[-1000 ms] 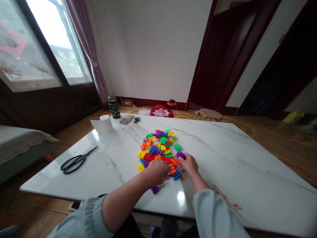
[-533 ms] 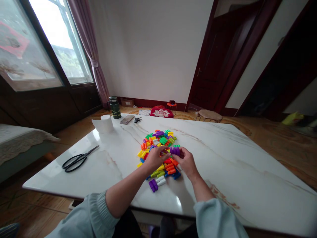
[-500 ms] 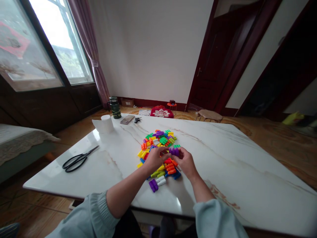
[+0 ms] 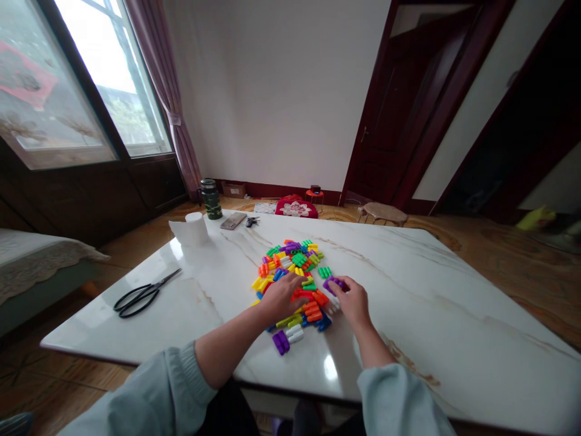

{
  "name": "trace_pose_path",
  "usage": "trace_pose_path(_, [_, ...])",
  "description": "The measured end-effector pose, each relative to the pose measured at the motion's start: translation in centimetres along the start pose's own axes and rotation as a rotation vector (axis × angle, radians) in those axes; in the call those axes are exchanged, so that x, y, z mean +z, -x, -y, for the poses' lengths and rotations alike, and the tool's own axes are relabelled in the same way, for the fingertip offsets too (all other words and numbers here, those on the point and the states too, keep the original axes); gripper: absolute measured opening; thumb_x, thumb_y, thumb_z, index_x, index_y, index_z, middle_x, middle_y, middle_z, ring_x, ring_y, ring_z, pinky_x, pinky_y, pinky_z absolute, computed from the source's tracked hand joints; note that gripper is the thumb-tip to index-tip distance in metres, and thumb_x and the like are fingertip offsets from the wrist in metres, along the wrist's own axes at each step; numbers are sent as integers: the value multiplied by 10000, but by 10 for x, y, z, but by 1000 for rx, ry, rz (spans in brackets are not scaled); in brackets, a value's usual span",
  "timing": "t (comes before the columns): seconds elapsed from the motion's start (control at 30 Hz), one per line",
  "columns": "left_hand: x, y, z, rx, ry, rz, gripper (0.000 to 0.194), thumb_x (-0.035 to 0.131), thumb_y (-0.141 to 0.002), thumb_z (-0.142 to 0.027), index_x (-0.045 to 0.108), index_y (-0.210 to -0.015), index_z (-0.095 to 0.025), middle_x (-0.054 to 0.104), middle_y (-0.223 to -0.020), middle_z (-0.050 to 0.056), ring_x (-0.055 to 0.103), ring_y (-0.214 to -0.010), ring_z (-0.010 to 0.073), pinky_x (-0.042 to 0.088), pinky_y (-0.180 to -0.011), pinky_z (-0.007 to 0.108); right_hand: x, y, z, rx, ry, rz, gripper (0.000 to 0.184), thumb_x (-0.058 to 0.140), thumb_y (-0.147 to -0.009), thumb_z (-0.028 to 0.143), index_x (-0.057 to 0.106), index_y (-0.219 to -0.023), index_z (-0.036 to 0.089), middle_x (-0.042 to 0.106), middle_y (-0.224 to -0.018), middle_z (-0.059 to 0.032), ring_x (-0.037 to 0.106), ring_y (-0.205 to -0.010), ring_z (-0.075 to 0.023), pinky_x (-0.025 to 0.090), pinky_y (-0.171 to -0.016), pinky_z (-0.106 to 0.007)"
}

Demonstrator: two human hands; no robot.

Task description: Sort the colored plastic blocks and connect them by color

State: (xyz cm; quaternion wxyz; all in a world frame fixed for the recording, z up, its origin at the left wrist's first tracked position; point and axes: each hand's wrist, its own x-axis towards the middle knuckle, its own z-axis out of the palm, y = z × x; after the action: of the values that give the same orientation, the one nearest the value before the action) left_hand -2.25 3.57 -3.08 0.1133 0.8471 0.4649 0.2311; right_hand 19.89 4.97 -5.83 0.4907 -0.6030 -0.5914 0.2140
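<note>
A heap of colourful plastic building blocks [image 4: 312, 312] lies on the white marbled table [image 4: 408, 290]. Over the left side of the heap is my left hand [image 4: 285, 297], its fingers spread and nothing seen between them. My right hand [image 4: 353, 301] pinches a purple block [image 4: 333, 284] at the heap's right edge. Just beyond that block lies a green block [image 4: 325, 272]. Close to the table's front edge, another purple block [image 4: 281, 343] sits beside a white block [image 4: 295, 333]. My left hand hides part of the heap.
Black-handled scissors [image 4: 147, 293] lie at the left. Farther back stand a white paper roll [image 4: 196, 229] and a green camouflage flask [image 4: 211, 200], with a phone [image 4: 233, 221] and keys [image 4: 252, 222] alongside. Beyond the table is a round stool [image 4: 384, 212].
My right hand has moved right and slightly down with the purple block, away from my left hand. My left hand has shifted a little left and lower, and its fingers have spread.
</note>
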Motion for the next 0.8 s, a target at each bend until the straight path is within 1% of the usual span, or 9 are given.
trace_pose_path(0.07, [-2, 8, 14, 201, -48, 103, 729, 622, -820, -558, 430, -1436, -216, 451, -1460, 174, 472, -1299, 347, 435, -1026, 491, -8, -4, -16, 95, 27, -93, 413, 622, -711, 557, 708, -802, 163, 698, -711, -69, 593, -638, -193, 453, -604, -289])
trace_pose_path(0.13, [-7, 16, 28, 394, -80, 214, 782, 578, -825, -625, 357, -1482, -265, 323, -1550, 160, 361, -1384, 375, 329, -1102, 556, -12, -7, -30, 159, 10, -138, 461, 598, -708, 598, 696, -788, 155, 695, -693, -77, 597, -625, -196, 446, -582, -287])
trace_pose_path(0.2, [-9, 24, 40, 548, -75, 297, 793, 545, -831, -656, 310, -1502, -307, 290, -1574, 120, 310, -1416, 373, 266, -1136, 568, -12, -7, -41, 223, -32, -139, 496, 576, -710, 624, 684, -791, 147, 675, -634, -69, 584, -570, -188, 440, -542, -283])
trace_pose_path(0.27, [-8, 32, 48, 623, -72, 341, 813, 533, -818, -690, 295, -1506, -327, 275, -1585, 91, 254, -1438, 384, 220, -1150, 586, -9, -7, -47, 302, -66, -120, 504, 559, -719, 628, 670, -820, 146, 629, -549, -36, 557, -493, -176, 427, -492, -277])
trace_pose_path(0.33, [-1, 39, 53, 607, -87, 333, 827, 516, -807, -721, 304, -1503, -327, 237, -1599, 82, 176, -1457, 407, 182, -1150, 615, -4, -7, -51, 336, -24, -113, 459, 551, -737, 586, 653, -849, 153, 589, -493, -4, 542, -448, -172, 426, -475, -275])
trace_pose_path(0.4, [7, 43, 56, 576, -99, 318, 810, 499, -810, -729, 326, -1493, -329, 199, -1611, 74, 127, -1463, 420, 173, -1147, 627, 0, -11, -55, 310, 83, -128, 355, 574, -735, 495, 641, -835, 161, 604, -511, -7, 561, -470, -180, 437, -498, -279])
trace_pose_path(0.53, [16, 46, 58, 563, -111, 315, 752, 487, -830, -702, 353, -1476, -340, 181, -1617, 50, 119, -1467, 411, 175, -1151, 619, 1, -31, -61, 254, 257, -165, 176, 598, -710, 316, 646, -784, 164, 702, -728, -81, 620, -659, -211, 446, -609, -288])
trace_pose_path(0.7, [15, 45, 58, 538, -139, 321, 719, 457, -847, -693, 352, -1472, -353, 178, -1618, 28, 136, -1469, 396, 192, -1151, 608, 12, -56, -61, 292, 404, -204, 201, 567, -758, 263, 678, -895, 165, 715, -898, -140, 631, -760, -239, 407, -632, -299])
trace_pose_path(0.8, [15, 45, 58, 531, -140, 321, 716, 449, -848, -700, 360, -1468, -353, 175, -1619, 21, 148, -1468, 387, 205, -1155, 590, 31, -60, -55, 273, 432, -142, 183, 602, -761, 298, 690, -903, 222, 721, -871, -88, 631, -728, -220, 380, -600, -280])
